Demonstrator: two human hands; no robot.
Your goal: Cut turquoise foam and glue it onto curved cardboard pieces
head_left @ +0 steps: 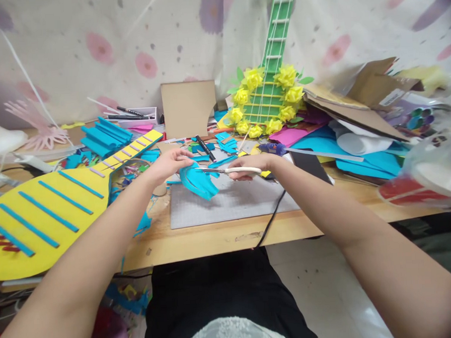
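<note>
My left hand (169,165) pinches the upper edge of a curved blue piece of crepe paper (200,184), which hangs down over the grey cutting mat (197,215). My right hand (251,165) is wrapped round the pale handles of a pair of scissors (244,170). The scissor blades point left and reach the upper part of the blue paper, close to my left fingertips. How far apart the blades stand I cannot make out. Blue paper strips and scraps (226,142) lie behind my hands, with a black marker (205,148) among them.
A yellow guitar-shaped board (56,198) with blue strips lies at left. At the back stands a green guitar neck (276,40) ringed by yellow paper flowers (253,79). A blue glue gun (273,149), piled paper and cardboard (343,107), and a plastic tub (430,178) occupy the right.
</note>
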